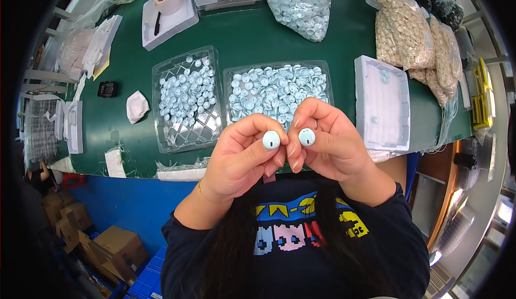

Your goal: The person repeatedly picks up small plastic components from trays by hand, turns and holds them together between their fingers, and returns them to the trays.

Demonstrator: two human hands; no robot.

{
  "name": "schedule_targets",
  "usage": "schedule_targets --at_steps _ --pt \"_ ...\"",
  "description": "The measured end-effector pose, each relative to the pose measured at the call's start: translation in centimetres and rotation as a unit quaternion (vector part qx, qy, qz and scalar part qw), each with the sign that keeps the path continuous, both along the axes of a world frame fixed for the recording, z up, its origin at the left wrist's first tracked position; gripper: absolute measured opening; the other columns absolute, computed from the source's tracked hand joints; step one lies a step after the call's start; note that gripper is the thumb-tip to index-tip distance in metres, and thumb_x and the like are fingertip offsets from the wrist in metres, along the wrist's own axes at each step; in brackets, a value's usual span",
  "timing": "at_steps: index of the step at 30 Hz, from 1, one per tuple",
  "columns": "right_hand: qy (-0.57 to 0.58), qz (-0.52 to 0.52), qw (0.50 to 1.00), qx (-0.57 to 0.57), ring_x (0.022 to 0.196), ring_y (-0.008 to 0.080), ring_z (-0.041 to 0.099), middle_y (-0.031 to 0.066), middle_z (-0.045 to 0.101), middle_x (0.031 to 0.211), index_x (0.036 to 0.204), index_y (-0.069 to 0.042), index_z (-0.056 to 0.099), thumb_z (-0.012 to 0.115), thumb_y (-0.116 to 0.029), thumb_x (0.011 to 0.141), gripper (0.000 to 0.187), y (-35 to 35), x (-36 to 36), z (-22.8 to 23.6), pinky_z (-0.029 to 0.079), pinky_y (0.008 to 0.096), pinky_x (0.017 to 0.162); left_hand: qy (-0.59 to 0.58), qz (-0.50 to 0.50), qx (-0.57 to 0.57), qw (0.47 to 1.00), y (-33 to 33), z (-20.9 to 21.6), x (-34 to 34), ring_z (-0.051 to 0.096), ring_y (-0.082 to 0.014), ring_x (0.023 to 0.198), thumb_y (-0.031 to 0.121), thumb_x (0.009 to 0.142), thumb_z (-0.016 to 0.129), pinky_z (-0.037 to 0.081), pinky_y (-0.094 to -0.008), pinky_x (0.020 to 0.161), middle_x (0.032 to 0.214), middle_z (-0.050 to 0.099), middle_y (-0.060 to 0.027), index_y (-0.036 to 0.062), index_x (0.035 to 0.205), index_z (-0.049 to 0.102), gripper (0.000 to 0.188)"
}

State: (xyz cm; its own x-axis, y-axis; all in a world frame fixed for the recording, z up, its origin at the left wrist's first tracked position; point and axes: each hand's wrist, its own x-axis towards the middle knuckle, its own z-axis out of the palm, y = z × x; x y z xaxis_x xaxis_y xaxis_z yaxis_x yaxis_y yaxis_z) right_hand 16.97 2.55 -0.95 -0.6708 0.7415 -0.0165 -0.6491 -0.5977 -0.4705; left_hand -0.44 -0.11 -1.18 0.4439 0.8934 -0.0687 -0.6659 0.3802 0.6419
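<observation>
Close in front of my chest, both hands are raised with their fingertips almost meeting. My left hand [236, 156] pinches a pale-blue rounded plastic piece [271, 140] with a dark slot in its face. A similar pale-blue piece [307, 137], also slotted, is pinched between the thumb and fingers of my right hand [338, 143]. Just beyond them, a clear plastic tray [227, 81] is heaped with many such pieces. To its left stands another clear tray [201, 130], partly filled, its lattice bottom showing at the near side.
A white tray [384, 111] with a few pieces lies on the right. Bags of beige pieces [400, 33] and a bag of pale-blue pieces [302, 6] rest farther back. A tape roll [167, 2] and black pen [157, 24] sit in another tray. Cardboard boxes [121, 248] stand below left.
</observation>
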Motion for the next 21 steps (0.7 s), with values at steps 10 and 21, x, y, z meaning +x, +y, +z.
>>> schedule_targets --at_steps 10,21 --pt "-0.011 0.001 1.0 -0.028 0.071 0.0191 0.063 0.0144 0.062 0.084 0.1 -0.001 0.048 0.054 -0.004 0.087 0.015 0.13 0.01 0.09 0.052 0.0262 0.064 -0.01 0.007 0.008 1.0 0.04 -0.06 0.14 0.05 -0.0076 0.066 0.011 0.09 0.051 0.039 -0.0198 0.053 0.082 0.057 -0.0053 0.0006 0.097 0.053 0.012" --pt "-0.063 -0.051 0.994 0.072 0.077 0.0191 0.064 0.0139 0.063 0.084 0.097 0.001 0.049 0.056 0.0 0.084 0.015 0.22 0.29 -0.01 0.053 0.0268 0.066 0.126 0.058 0.169 0.976 0.35 -0.19 0.1 0.05 -0.0078 0.063 0.006 0.089 0.052 0.041 -0.0191 0.055 0.082 0.059 -0.0073 -0.0001 0.094 0.055 0.008"
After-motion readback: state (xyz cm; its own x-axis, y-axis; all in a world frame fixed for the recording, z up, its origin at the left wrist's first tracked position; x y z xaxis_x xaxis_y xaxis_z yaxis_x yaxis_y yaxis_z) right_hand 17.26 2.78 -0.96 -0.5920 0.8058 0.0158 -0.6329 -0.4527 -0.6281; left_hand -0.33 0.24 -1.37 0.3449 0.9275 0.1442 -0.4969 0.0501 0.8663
